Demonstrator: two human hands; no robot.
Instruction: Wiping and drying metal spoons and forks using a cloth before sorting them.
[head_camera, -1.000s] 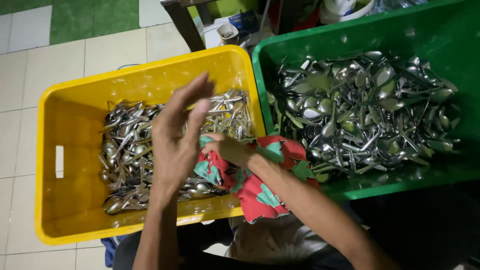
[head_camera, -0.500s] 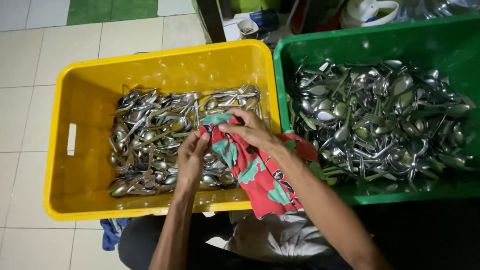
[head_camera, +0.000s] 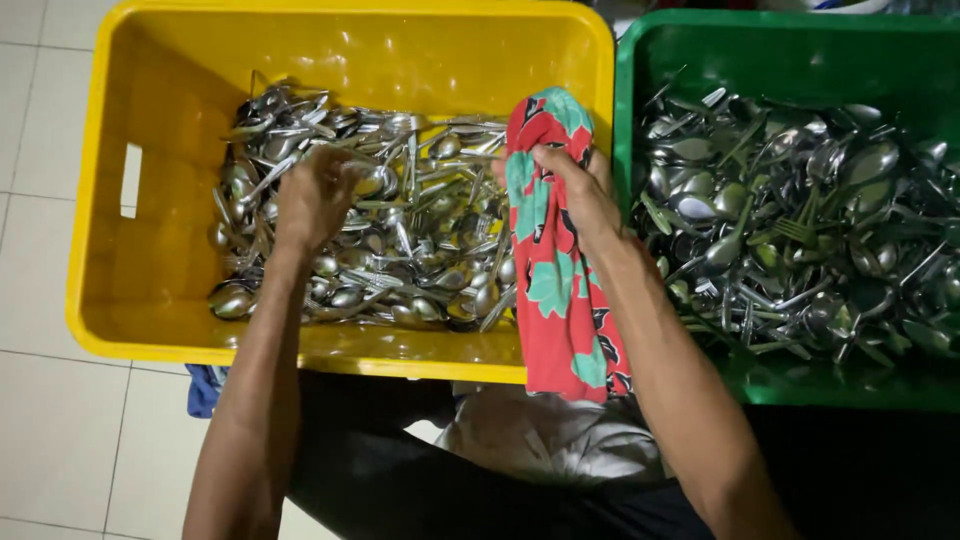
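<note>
The left hand (head_camera: 312, 195) digs, fingers curled, into the cutlery pile (head_camera: 400, 230) filling the yellow crate (head_camera: 100, 250) on the floor; what it grips is unclear. The right hand (head_camera: 570, 185) clutches the red floral cloth (head_camera: 555, 290) over the crate's right edge. Better to lift one piece by its handle.

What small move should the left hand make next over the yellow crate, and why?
Probably close the fingers on one piece and lift it toward the cloth. The left hand rests, fingers down, on the heap of steel spoons and forks in the yellow plastic crate, while the right hand holds the red and green patterned cloth bunched at the crate's edge.
</note>
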